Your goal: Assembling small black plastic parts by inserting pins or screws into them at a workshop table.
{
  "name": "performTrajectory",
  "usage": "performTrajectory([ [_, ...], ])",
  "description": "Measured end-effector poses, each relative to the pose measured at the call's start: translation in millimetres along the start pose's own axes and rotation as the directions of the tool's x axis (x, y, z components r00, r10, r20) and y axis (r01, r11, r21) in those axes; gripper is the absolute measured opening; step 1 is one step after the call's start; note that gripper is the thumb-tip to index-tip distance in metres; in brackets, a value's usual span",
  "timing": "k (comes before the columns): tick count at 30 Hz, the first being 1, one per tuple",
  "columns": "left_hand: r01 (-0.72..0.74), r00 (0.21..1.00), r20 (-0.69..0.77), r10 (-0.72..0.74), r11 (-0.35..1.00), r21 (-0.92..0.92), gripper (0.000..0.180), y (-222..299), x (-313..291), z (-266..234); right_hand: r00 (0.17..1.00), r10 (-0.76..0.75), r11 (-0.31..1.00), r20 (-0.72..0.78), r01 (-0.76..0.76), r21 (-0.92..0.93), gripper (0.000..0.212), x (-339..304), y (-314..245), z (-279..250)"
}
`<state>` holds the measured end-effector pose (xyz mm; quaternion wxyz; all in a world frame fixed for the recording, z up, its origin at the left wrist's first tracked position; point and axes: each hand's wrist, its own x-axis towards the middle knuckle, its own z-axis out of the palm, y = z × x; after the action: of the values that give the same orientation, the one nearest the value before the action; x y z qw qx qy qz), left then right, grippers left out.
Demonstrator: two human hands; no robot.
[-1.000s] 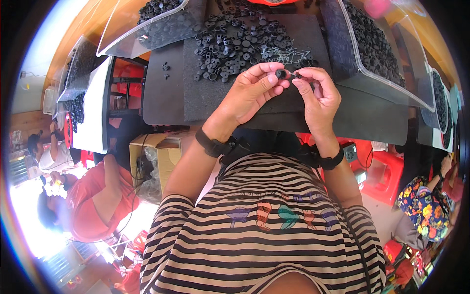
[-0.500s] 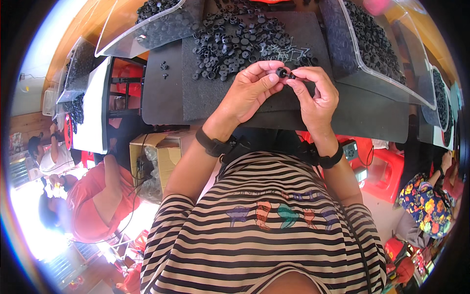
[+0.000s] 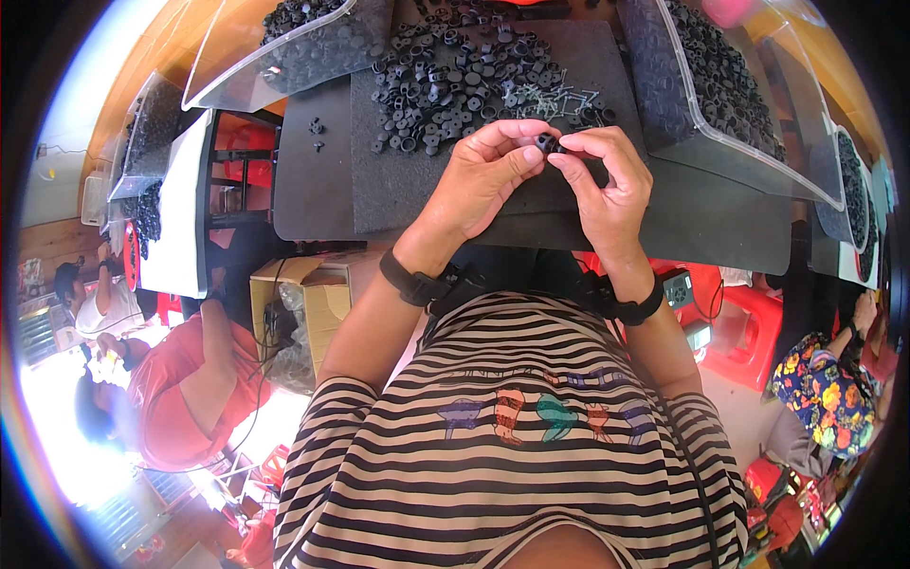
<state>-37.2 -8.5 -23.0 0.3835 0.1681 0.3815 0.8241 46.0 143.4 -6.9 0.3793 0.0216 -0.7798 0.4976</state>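
Between my two hands, over the dark work mat (image 3: 398, 194), is a small round black plastic part (image 3: 547, 143). My left hand (image 3: 491, 173) pinches it between thumb and fingers. My right hand (image 3: 607, 180) is closed at its right side, thumb and forefinger pressed on a smaller black piece that the fingertips mostly hide. Just beyond my hands lies a heap of loose black plastic parts (image 3: 455, 90), caps and rings among them. A small pile of thin silvery screws (image 3: 559, 98) sits at the heap's right side.
Clear plastic bins filled with black parts stand at the far left (image 3: 284, 71) and right (image 3: 725, 104). A few loose pieces (image 3: 318, 128) lie left of the mat. A cardboard box (image 3: 303, 318) and red stool (image 3: 744, 332) are below table level. Other people sit on both sides.
My right fingers have moved slightly left, bringing the smaller piece up against the round black part. The gap between the two pieces has closed. My left hand stays in nearly the same place.
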Motion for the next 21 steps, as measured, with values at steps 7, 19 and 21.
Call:
performTrajectory([
  [7, 0.012, 1.0, -0.023, -0.012, 1.0, -0.002, 0.027, 1.7, -0.4, 4.2, 0.999, 0.023, 1.0, -0.043, -0.022, 0.022, 0.019, -1.0, 2.0, 2.0],
  [19, 0.04, 0.999, -0.016, -0.04, 0.999, 0.033, 0.026, 1.3, 0.7, 4.2, 0.999, 0.033, 0.996, -0.024, -0.031, 0.086, 0.019, 0.0, 0.0, 1.5],
  [21, 0.047, 0.999, -0.02, -0.047, 0.998, 0.035, 0.025, 1.9, 0.6, 4.6, 0.999, 0.049, 0.996, -0.013, -0.048, 0.075, 0.019, 0.0, -0.9, 0.7],
])
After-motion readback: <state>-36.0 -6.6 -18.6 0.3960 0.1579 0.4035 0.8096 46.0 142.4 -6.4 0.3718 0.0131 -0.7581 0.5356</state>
